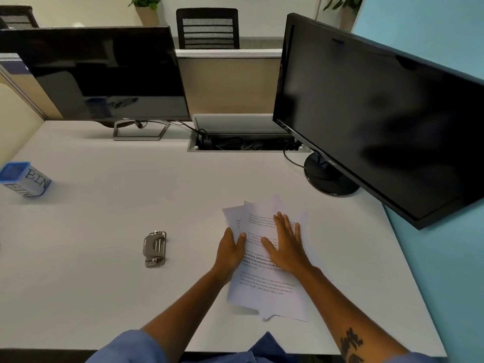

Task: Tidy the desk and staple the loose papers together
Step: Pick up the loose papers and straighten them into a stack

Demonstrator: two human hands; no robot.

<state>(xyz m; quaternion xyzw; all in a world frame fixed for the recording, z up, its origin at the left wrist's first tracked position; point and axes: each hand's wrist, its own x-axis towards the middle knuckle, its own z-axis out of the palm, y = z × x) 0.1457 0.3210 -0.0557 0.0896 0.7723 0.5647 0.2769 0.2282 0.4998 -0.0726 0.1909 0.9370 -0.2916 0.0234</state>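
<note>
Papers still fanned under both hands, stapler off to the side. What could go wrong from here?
1. The papers are fanned with uneven edges; stapling now would likely fix them crooked.
2. The stapler lies apart, beside the left hand; lifting that hand may let sheets slide under the flat right hand.

Two black flat monitors (104,74) (379,113), one grey metal stapler (154,249), one blue-rimmed "BIN" cup (25,179). Perhaps three or four overlapping printed white sheets (267,286).
</note>
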